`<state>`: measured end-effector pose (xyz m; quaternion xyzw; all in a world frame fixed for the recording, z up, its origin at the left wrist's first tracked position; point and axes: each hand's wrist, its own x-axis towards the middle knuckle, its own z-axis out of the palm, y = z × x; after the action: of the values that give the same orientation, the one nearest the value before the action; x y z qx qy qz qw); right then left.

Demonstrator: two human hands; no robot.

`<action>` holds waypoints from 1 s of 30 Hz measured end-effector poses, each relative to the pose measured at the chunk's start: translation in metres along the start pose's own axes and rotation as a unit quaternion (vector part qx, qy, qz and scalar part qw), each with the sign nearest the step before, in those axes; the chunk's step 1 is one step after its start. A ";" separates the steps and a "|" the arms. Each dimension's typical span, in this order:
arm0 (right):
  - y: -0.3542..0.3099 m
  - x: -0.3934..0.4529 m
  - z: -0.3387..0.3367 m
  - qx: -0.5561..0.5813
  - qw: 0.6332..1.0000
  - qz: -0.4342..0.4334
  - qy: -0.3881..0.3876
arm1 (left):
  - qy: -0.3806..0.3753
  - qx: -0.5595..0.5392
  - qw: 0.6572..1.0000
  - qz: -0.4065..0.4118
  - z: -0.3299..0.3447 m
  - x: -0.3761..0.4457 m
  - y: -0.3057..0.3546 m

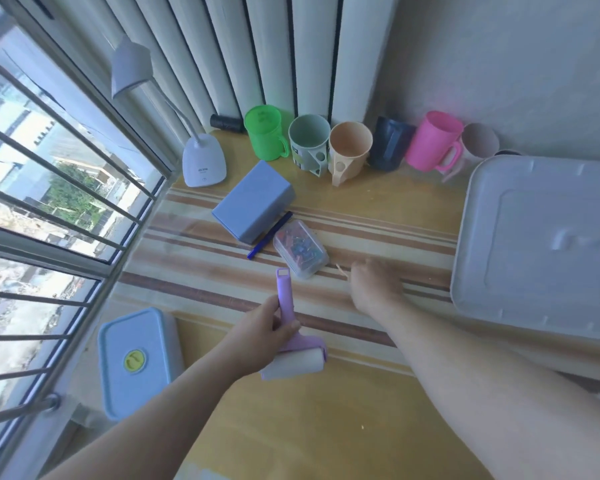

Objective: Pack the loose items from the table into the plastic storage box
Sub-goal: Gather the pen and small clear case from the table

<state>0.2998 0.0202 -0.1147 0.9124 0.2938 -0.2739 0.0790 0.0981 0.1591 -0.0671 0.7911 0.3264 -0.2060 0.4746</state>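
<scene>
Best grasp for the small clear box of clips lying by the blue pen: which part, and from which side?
Judged from this view: grip the clear clip box across its short width, on the two long side walls, coming from above. It lies flat, lid up, and the pen crowds its far-left side, so a top-down pinch looks cleanest.

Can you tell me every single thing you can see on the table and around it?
cups: six or seven, green, grey-green, beige, dark blue, pink, pale; row along the back wall
desk lamp: one, white, back left by the window
black roll: one, behind the green cup
blue box: one, table middle
pen: one, dark blue, beside the blue box
clear case: one, small coloured bits inside, table middle
lint roller: one, purple with a white roll, in the left hand
storage box: one, grey lid on, right side
small tub: one, blue lid with a yellow-green knob, near left
left hand: holds the roller handle
right hand: fingers curled on the table, maybe pinching a thin stick
</scene>
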 end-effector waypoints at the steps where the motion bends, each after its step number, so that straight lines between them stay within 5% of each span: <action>1: 0.010 -0.013 0.002 0.038 0.999 0.011 -0.011 | 0.008 -0.002 1.000 0.004 0.006 -0.005 0.009; 6: 0.077 -0.112 -0.014 0.277 0.960 -0.027 -0.009 | 0.016 -0.014 0.999 0.044 0.045 -0.033 0.073; 9: 0.122 -0.179 -0.042 0.434 0.899 -0.052 0.042 | 0.003 -0.050 0.995 0.085 0.074 -0.047 0.121; 15: 0.273 -0.326 -0.052 0.498 0.846 -0.010 0.190 | -0.029 -0.104 0.976 0.190 0.173 -0.104 0.239; 17: 0.318 -0.365 -0.036 0.481 0.858 0.019 0.178 | -0.056 -0.117 0.968 0.214 0.207 -0.124 0.269; 19: 0.354 -0.392 -0.008 0.386 0.912 0.043 0.130 | -0.066 -0.093 0.964 0.238 0.242 -0.141 0.289; 21: 0.376 -0.404 0.030 0.259 0.965 0.040 0.011 | -0.073 -0.015 0.962 0.261 0.276 -0.152 0.298; 24: 0.378 -0.408 0.076 0.196 0.974 -0.022 -0.109 | -0.122 0.138 0.952 0.245 0.322 -0.159 0.294; 30: 0.391 -0.407 0.102 0.251 0.966 -0.039 -0.038 | -0.160 0.248 0.934 0.200 0.370 -0.158 0.266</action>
<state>0.2044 -0.5298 0.0151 0.8797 0.2476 -0.3765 -0.1520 0.1703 -0.3091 0.0252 0.8893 0.0201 -0.3051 0.3401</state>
